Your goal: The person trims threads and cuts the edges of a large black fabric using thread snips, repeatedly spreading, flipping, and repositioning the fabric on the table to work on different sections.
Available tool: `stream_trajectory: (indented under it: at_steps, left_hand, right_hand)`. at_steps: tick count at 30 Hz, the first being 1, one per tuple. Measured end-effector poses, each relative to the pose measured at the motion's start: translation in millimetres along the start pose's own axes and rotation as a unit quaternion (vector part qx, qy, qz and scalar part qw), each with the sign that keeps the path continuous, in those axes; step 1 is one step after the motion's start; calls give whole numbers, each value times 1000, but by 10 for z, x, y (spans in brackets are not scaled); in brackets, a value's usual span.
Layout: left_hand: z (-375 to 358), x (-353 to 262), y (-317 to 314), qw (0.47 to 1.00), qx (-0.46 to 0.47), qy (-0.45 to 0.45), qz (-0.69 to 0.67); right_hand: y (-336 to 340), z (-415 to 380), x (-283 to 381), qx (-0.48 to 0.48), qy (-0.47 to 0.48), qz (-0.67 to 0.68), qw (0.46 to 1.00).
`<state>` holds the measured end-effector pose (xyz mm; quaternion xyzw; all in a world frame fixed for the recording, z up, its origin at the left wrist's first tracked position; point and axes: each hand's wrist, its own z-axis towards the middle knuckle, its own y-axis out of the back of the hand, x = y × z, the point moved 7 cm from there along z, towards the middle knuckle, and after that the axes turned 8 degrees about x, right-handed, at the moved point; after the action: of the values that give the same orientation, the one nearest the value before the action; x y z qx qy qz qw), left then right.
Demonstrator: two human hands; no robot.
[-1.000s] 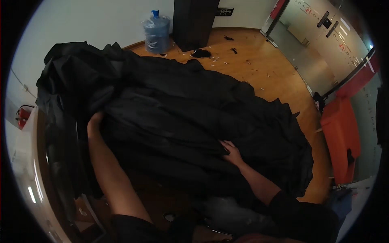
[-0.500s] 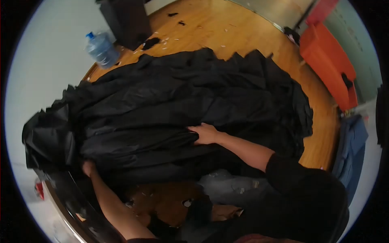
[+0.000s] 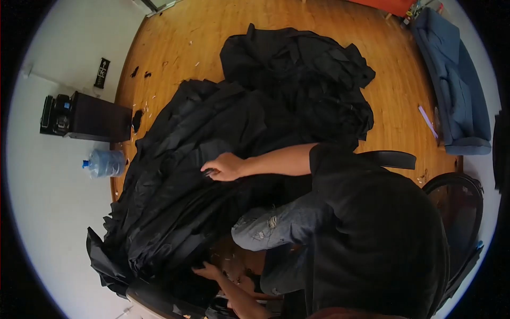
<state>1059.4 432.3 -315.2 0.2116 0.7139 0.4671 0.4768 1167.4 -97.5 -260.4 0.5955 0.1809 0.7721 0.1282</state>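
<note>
A large heap of black fabric [image 3: 180, 149] lies in folds over the wooden floor. My right hand [image 3: 224, 167] is closed on a gathered bit of this fabric near the middle of the view. Lower down, my left hand [image 3: 208, 271] touches the fabric's near edge, its fingers partly lost against the black cloth. A knee in torn grey jeans [image 3: 260, 228] is bent beside the fabric, between my two arms.
A blue water bottle [image 3: 106, 163] lies by the left wall, below a dark cabinet [image 3: 101, 117]. A blue sofa [image 3: 451, 85] stands at the right. Dark scraps [image 3: 137, 121] dot the wooden floor [image 3: 175, 48].
The view has turned, bringing the sofa and more of the fabric's far part into sight. My right hand now has a bunched bit of fabric in its fist. The bent knee shows more fully.
</note>
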Motion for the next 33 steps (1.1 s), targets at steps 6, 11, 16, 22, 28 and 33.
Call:
stream_trajectory:
  at_steps: [6,11,16,22,28,33]
  left_hand:
    - [-2008,714,-1078,958,280,-39,53]
    - [-2944,429,-1514,893,431,-49,122]
    - [-3352,38,-1759,869,468,-58,148]
    - [-3625,-444,-1980,868,464,-55,164]
    - [-3733,-798,-2105,875,449,-46,177]
    - [-3786,-855,-2125,880,443,-49,166]
  right_hand:
    - [2456,-1305,-1126,-131,-287,-70,946]
    - [3523,-3033,-2910,-262,-441,-113,851]
    - [3815,-3897,-3656,-277,-584,-22,763]
    - [3767,-4096,-4563,-303,-598,61,740]
    - [3765,-4179,-5138,-323,-605,298,664]
    - [3998,-4175,-5153,-430,-512,395,630]
